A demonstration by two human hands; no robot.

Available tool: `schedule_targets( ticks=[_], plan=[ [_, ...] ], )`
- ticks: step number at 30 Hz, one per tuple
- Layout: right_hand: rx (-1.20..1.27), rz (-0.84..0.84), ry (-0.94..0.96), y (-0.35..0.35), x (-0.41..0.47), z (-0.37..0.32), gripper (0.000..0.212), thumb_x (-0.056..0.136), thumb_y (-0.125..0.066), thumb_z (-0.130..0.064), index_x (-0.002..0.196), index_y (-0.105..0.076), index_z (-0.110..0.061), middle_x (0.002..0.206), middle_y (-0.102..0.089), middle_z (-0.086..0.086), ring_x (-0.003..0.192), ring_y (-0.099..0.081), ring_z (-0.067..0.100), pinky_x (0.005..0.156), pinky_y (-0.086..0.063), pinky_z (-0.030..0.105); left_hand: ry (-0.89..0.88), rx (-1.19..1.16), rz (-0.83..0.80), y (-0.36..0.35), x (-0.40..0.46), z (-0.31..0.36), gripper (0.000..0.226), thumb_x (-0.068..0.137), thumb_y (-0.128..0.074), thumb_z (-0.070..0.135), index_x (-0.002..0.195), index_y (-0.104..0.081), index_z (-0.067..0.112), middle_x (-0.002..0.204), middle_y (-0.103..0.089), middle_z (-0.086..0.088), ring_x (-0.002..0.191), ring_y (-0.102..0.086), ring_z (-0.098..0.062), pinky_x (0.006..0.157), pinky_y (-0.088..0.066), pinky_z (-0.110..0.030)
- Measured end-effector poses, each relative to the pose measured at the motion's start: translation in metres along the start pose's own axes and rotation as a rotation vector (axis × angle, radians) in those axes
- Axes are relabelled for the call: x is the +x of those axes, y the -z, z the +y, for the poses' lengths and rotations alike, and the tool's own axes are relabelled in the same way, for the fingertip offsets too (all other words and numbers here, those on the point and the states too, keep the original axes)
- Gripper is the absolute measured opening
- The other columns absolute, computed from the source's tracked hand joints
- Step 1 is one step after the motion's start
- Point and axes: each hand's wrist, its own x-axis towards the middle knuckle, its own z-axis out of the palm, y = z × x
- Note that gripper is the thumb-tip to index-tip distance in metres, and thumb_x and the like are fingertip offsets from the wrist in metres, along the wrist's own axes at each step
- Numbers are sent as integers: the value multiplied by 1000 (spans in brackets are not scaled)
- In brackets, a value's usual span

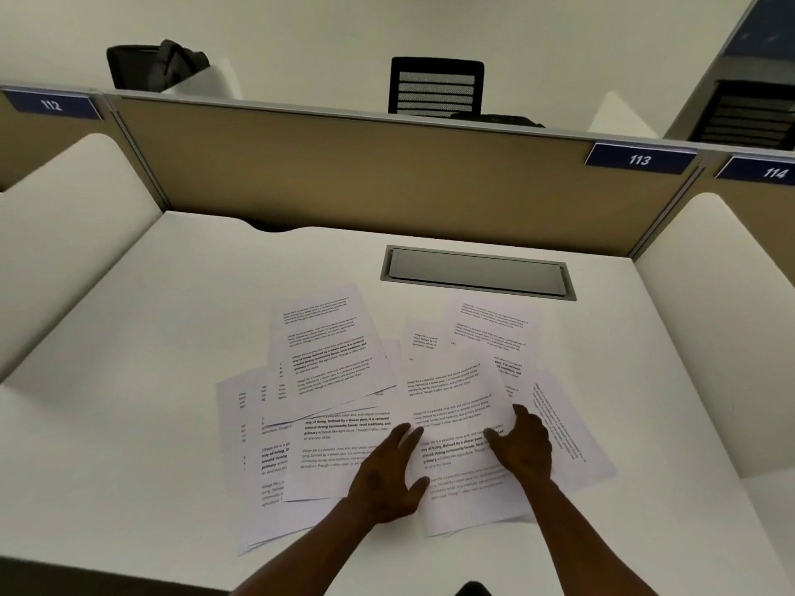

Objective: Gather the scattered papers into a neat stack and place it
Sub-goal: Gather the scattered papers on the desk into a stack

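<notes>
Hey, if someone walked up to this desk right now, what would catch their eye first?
Printed papers fanned untidily across the middle of the white desk. Both hands lie flat on the near sheets, left hand beside right hand. Behind, a tan partition carries the blue number plate 113.

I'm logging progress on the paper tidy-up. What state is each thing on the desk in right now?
papers: scattered, overlapping, not yet stacked.
centre sheet: lying flat between both hands.
left hand: open, flat on the papers.
right hand: open, resting on the sheet's right edge.
cable hatch: lid closed.
</notes>
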Motion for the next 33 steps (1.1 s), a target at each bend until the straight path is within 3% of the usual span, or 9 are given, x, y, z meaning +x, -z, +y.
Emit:
schedule_targets(
  ticks=[3,6,8,14,19,26,28,31,33],
  plan=[
    [37,30,-47,3,3,2,76,76,-76,-41,140,-45,-14,132,-56,14,122,-53,32,99,-45,40,9,-25,-7,0,0,-1,88,81,-47,66,156,-8,39,165,-10,9,150,-21,-11,118,-22,-25],
    [156,11,-78,8,7,5,44,75,-78,-29,114,-66,-12,113,-70,10,102,-65,28,89,-52,34,1,-45,-29,2,0,-4,88,82,-47,66,155,-8,40,165,-9,11,150,-20,-11,116,-19,-22],
    [277,-50,-88,9,10,8,25,77,-76,-19,101,-70,-12,106,-73,12,92,-66,28,88,-56,41,-22,-57,-21,9,3,-6,83,83,-48,65,155,-14,39,164,-12,13,149,-24,-10,116,-23,-23],
    [473,-113,-18,10,12,29,74,85,-71,-6,149,-35,-11,152,-39,14,135,-43,35,113,-35,47,190,44,294,61,29,-36,65,94,-48,52,151,-37,24,161,-28,1,149,-26,-18,121,-25,-32],
    [864,-191,-22,24,16,32,53,78,-72,6,121,-60,-22,122,-66,16,100,-67,33,88,-53,46,314,309,81,85,35,-75,74,98,-32,57,158,-11,21,167,-4,-7,154,3,-30,125,-3,-45],
    [1030,-239,3,25,20,-7,42,82,-69,1,120,-63,-18,116,-71,7,104,-67,29,76,-57,37,244,263,60,60,9,-75,65,97,-30,58,153,-29,26,166,-12,1,154,-4,-23,125,-2,-47],
    [1031,-252,21,16,21,-27,42,82,-69,2,116,-64,-23,114,-71,4,99,-68,23,74,-57,34,210,205,123,57,-1,-72,55,98,-35,51,146,-43,26,162,-26,2,152,-17,-21,125,-9,-46],
    [984,-237,34,-6,26,-54,55,82,-68,7,132,-54,-12,127,-62,9,107,-62,27,95,-47,40,234,13,399,63,-8,-70,38,96,-54,30,129,-63,16,148,-49,-8,139,-43,-28,116,-32,-45],
    [906,-201,39,-21,26,-71,64,84,-67,8,142,-45,-9,135,-55,12,118,-54,29,102,-40,37,370,-80,559,76,-6,-73,36,95,-57,21,130,-62,12,147,-49,-13,139,-42,-31,115,-36,-46]
  ],
)
